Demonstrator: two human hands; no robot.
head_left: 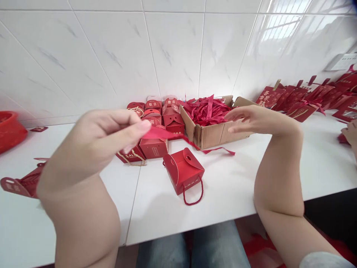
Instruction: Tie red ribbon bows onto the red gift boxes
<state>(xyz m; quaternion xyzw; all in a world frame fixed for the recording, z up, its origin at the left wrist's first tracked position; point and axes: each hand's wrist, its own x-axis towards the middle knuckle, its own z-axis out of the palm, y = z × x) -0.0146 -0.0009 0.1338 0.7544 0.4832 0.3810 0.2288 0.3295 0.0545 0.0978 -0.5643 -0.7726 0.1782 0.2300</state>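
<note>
Pinched between the thumb and fingers of my left hand (111,139) is one end of a red ribbon (167,134). Its loose end trails to the right above the table, in front of the cardboard box. My right hand (245,117) is raised at the box's right front, fingers apart and holding nothing. Below the ribbon, a small red gift box (185,171) sits on the white table, its curved top flaps folded over and a twisted cord handle hanging toward me.
A cardboard box (223,134) heaped with red ribbons (208,111) stands by the tiled wall. Several red gift boxes (154,147) are grouped to its left. Red bags (301,98) line the right side. A red basin (11,130) is far left; another person's hand (350,132) shows far right.
</note>
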